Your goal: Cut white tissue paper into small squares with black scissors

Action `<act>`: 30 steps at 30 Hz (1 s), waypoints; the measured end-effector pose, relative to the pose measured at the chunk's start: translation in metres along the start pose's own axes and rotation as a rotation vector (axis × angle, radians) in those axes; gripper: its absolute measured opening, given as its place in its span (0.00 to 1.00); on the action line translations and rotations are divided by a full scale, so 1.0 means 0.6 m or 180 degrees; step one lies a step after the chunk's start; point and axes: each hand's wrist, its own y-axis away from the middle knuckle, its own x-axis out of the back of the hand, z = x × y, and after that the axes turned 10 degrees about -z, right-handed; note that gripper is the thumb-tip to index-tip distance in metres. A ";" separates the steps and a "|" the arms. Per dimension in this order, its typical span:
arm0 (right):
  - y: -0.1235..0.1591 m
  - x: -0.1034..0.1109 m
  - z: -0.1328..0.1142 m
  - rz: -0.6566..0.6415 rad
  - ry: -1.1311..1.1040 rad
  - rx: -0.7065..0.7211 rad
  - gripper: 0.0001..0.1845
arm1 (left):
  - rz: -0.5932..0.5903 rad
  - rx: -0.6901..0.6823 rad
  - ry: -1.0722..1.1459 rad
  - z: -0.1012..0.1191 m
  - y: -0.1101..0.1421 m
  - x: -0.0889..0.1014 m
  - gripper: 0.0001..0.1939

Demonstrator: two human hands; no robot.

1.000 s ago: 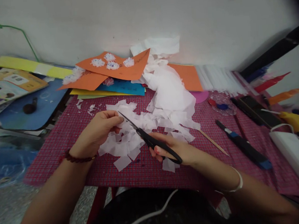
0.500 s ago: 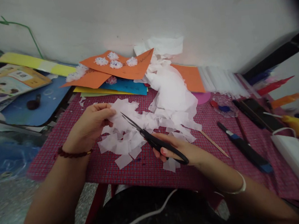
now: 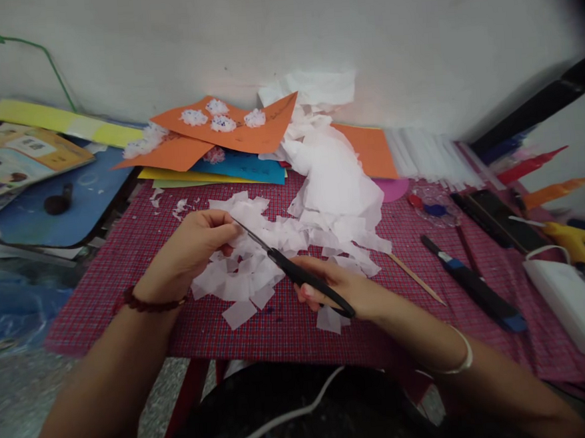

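My right hand (image 3: pixel 329 280) is wrapped round the black handles of a pair of scissors (image 3: pixel 296 269). The blades look nearly together and point up and to the left, their tips beside the fingertips of my left hand (image 3: pixel 206 241). Thumb and finger of that hand are pinched together; what lies between them is hidden or too small to make out. Below both hands many cut white tissue paper pieces (image 3: pixel 244 282) are scattered over the red checked tablecloth (image 3: pixel 190 333). A bigger heap of white tissue paper (image 3: pixel 332 169) lies behind them.
Orange sheets (image 3: pixel 251 138) with white paper flowers lie at the back, against the wall. On the right are a wooden stick (image 3: pixel 417 278), a black-and-blue cutter (image 3: pixel 478 289), a phone (image 3: pixel 506 221), a yellow glue gun (image 3: pixel 572 239) and a white mask (image 3: pixel 569 300). Books (image 3: pixel 22 161) lie left.
My left hand has moved right, up to the scissors' tips. The scissor blades have come closer together. The whole view has shifted slightly.
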 end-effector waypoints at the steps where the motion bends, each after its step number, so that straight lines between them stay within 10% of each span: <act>1: 0.000 -0.001 0.001 0.0029 -0.0008 -0.0003 0.37 | -0.0008 -0.0011 0.0005 0.000 -0.001 0.001 0.09; 15: 0.001 0.001 0.009 0.0094 -0.0155 0.0052 0.34 | 0.0406 0.0181 -0.0374 0.020 0.012 -0.004 0.09; 21: 0.007 0.012 0.016 -0.0448 -0.0280 0.0424 0.33 | 0.0505 -0.0426 0.0006 0.002 0.001 0.013 0.03; 30: 0.009 0.026 0.036 -0.0773 -0.0968 0.0758 0.35 | 0.0108 -0.0799 0.0511 0.008 0.001 -0.010 0.23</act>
